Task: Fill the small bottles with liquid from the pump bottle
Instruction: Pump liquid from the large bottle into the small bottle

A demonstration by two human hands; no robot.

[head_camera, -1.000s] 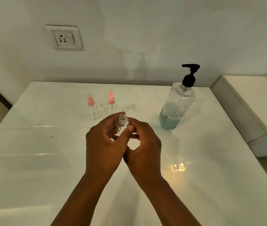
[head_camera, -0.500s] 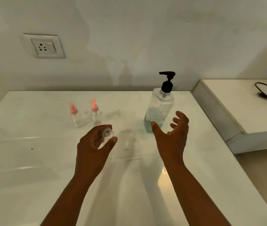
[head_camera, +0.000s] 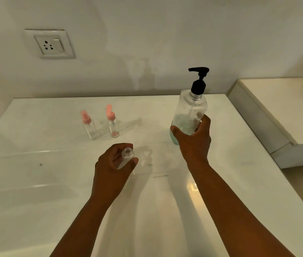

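Two capped bottles (head_camera: 99, 125) on glossy white counter (head_camera: 36, 182).

3 small bottles (head_camera: 91, 127) (head_camera: 113, 125) (head_camera: 126, 157), 2 w/ pink caps, 1 pump bottle (head_camera: 190, 112), 1 wall socket (head_camera: 49, 44), 2 hands (head_camera: 111, 167) (head_camera: 195, 140)

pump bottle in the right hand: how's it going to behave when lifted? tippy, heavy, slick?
The pump bottle is tall with a black pump on top, so probably tippy if nudged high. Its blue-green liquid fills only the bottom part, so likely light and bottom-weighted. The clear smooth wall may be slick; the right hand grips it low.
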